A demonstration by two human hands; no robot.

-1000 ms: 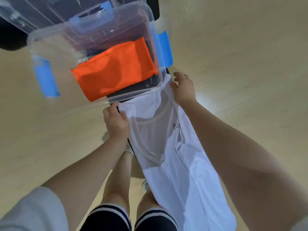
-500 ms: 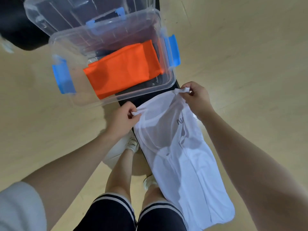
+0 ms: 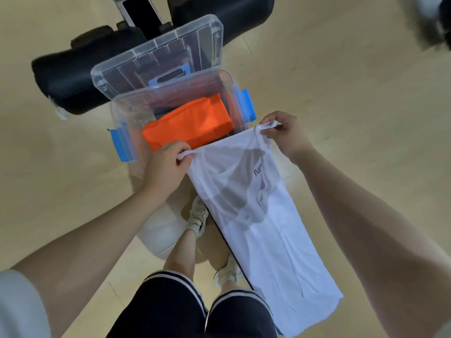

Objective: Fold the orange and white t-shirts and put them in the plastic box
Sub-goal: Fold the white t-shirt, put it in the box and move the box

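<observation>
A white t-shirt, folded lengthwise into a long strip, hangs in front of me over my legs. My left hand pinches its upper left corner and my right hand pinches its upper right corner, stretching the top edge between them. Just beyond my hands stands the clear plastic box with blue side latches. A folded orange t-shirt lies inside the box on something dark.
The box's clear lid leans behind it against black padded furniture. A white rounded object sits on the light wooden floor by my feet. A blurred dark shape lies at the top right corner.
Both hands have lifted the shirt's top edge higher and pulled it taut. The view has tilted up, so the box sits lower in frame and the lid and black furniture show.
</observation>
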